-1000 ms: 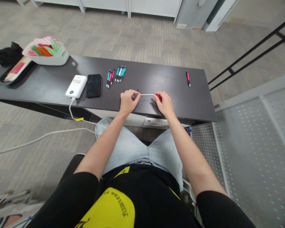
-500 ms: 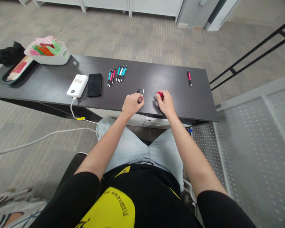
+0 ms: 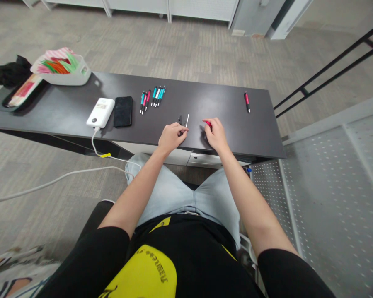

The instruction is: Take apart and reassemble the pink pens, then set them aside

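Note:
My left hand (image 3: pixel 170 137) is closed in a pinch just above the dark tabletop. From its fingertips a thin white pen refill (image 3: pixel 187 118) points away from me. A small black pen part (image 3: pixel 180 119) shows just beyond the knuckles; whether the fingers touch it is unclear. To the right, my right hand (image 3: pixel 216 134) is curled around a red pen barrel (image 3: pixel 208 123), which is mostly covered by the thumb and fingers. A gap of bare tabletop separates the two hands.
On the dark table (image 3: pixel 186 93) lie several blue, white and red pens (image 3: pixel 153 98), a black phone (image 3: pixel 123 111) and a cabled white power bank (image 3: pixel 100 112). One red pen (image 3: pixel 247 102) lies right. A white basket (image 3: pixel 70 78) and black tray (image 3: pixel 10 106) stand far left.
The fingers of both hands have shifted slightly. My right index finger is straighter than before. The refill and the red barrel are still in the hands.

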`<state>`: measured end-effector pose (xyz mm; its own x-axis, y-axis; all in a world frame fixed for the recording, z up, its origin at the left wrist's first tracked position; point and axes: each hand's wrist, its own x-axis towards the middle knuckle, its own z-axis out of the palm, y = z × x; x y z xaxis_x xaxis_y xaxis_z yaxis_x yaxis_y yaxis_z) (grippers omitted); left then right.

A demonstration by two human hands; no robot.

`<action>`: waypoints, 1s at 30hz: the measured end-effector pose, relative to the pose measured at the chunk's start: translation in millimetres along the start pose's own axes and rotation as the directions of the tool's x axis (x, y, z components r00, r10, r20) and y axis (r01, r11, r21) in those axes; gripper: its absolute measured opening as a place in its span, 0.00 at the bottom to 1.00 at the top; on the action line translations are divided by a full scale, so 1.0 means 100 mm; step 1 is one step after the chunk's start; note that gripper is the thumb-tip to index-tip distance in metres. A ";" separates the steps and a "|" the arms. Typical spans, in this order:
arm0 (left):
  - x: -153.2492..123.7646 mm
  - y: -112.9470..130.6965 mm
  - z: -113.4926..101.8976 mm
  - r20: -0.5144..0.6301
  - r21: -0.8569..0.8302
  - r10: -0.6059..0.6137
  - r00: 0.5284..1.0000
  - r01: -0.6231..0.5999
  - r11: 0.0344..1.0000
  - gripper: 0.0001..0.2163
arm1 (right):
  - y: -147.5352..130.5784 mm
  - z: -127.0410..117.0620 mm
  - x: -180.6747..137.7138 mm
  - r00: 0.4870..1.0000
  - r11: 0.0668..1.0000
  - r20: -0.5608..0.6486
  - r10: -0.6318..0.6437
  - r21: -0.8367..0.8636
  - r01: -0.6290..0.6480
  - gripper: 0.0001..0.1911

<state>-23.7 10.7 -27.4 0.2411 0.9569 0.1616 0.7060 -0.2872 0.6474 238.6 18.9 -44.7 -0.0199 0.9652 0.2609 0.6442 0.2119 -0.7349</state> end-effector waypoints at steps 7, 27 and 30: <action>0.04 -0.07 0.06 -0.043 -0.052 0.027 0.999 -0.029 0.998 0.07 | -0.06 -0.03 -0.02 0.997 0.999 0.059 -0.048 -0.006 0.048 0.26; 0.35 -0.33 -0.32 -0.331 -0.513 -0.357 0.873 0.151 0.845 0.09 | -0.19 -0.17 0.10 0.972 0.979 0.141 0.188 0.056 -0.198 0.12; 0.35 -0.31 -0.29 -0.324 -0.503 -0.363 0.874 0.166 0.848 0.09 | -0.28 -0.25 0.26 0.964 0.985 0.202 0.171 -0.023 -0.170 0.07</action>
<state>-56.8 54.0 -20.1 -0.2613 0.9540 0.1472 0.3035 -0.0636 0.9507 238.8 33.8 -1.5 -0.0630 0.9980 -0.0006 0.6554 0.0409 -0.7542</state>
